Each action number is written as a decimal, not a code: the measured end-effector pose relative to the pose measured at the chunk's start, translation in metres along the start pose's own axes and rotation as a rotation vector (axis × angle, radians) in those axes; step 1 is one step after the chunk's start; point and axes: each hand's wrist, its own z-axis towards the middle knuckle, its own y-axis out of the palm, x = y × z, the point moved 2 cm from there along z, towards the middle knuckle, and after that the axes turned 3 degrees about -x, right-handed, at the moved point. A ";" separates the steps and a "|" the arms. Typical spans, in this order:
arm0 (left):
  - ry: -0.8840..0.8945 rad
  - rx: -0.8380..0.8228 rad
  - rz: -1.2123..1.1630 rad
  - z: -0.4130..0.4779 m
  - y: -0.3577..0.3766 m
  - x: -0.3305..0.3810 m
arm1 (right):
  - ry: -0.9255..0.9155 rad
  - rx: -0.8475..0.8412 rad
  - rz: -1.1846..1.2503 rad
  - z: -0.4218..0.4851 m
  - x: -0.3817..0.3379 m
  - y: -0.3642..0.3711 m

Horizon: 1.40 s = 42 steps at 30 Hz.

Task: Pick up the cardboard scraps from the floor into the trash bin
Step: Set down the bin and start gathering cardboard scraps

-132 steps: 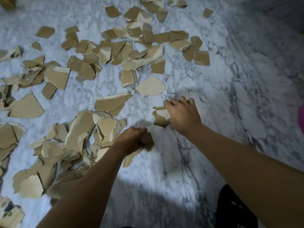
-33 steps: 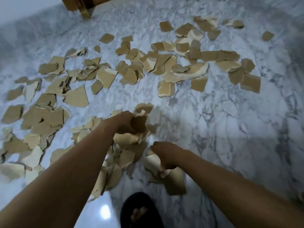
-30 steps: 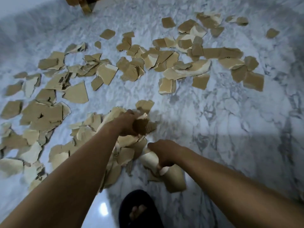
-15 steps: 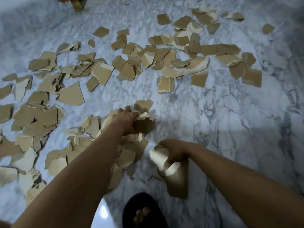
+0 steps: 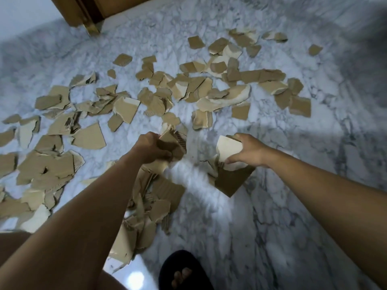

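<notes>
A bunch of cardboard scraps point(image 5: 171, 143) is clutched at frame centre by the left hand point(image 5: 149, 150); another bundle point(image 5: 229, 164) is gripped right of centre by the right hand point(image 5: 248, 152), apparently gathered for binning. No trash bin is seen.

Marble floor point(image 5: 272, 216), perhaps wooden door point(image 5: 117, 5)

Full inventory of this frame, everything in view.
loose scraps: dozens, tan and cream, scattered on the floor, densest left and far
left bundle: several scraps, brown, in left hand
right bundle: a few scraps, cream and brown, in right hand
floor: one, white-grey marble
wooden furniture: one, brown, top left, cut off
trash bin: none in view
slipper: one, black, bottom centre, toes showing
left hand: one, grips left bundle
right hand: one, grips right bundle
</notes>
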 end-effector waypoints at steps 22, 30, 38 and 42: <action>0.140 -0.166 0.422 0.022 0.044 -0.006 | 0.045 -0.137 -0.397 -0.002 0.003 0.101; 0.051 -0.170 0.421 0.042 0.050 -0.015 | 0.125 -0.282 -0.376 0.020 0.007 0.095; 0.085 -0.156 0.310 0.050 0.051 -0.017 | 0.127 -0.321 -0.222 0.020 0.023 0.104; 0.099 -0.172 0.233 0.048 0.052 -0.019 | 0.090 -0.304 -0.122 0.014 0.029 0.105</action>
